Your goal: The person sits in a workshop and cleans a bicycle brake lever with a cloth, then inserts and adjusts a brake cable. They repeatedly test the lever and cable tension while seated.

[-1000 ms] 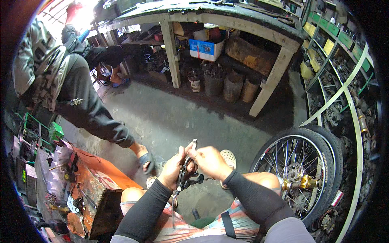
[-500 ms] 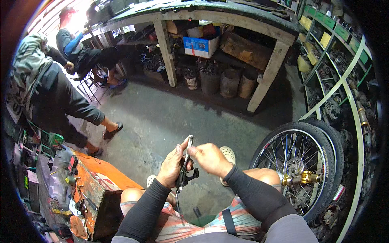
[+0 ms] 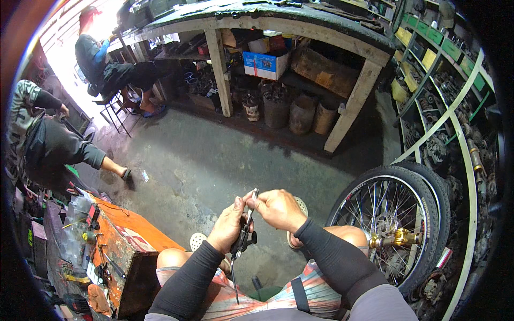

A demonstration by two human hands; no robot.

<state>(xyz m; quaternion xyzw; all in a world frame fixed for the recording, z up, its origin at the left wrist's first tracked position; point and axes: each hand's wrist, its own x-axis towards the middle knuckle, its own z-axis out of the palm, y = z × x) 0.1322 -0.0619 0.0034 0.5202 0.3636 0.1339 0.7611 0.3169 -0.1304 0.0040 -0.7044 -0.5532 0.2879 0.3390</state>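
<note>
Black sleeves (image 3: 334,251), scuffed orange box (image 3: 116,215), dark, silver-tipped lever (image 3: 244,236) with thin hose (image 3: 235,281), we see left hand (image 3: 226,229) clasping, right hand (image 3: 279,210) pinching it.

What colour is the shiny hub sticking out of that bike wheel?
The hub is gold, showing best in the head view.

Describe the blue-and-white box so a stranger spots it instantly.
Find the long workbench ahead. Beneath it, just right of a wooden leg, the box sits above grimy cans. Its blue-and-white front stands out beside the brown container.
</note>
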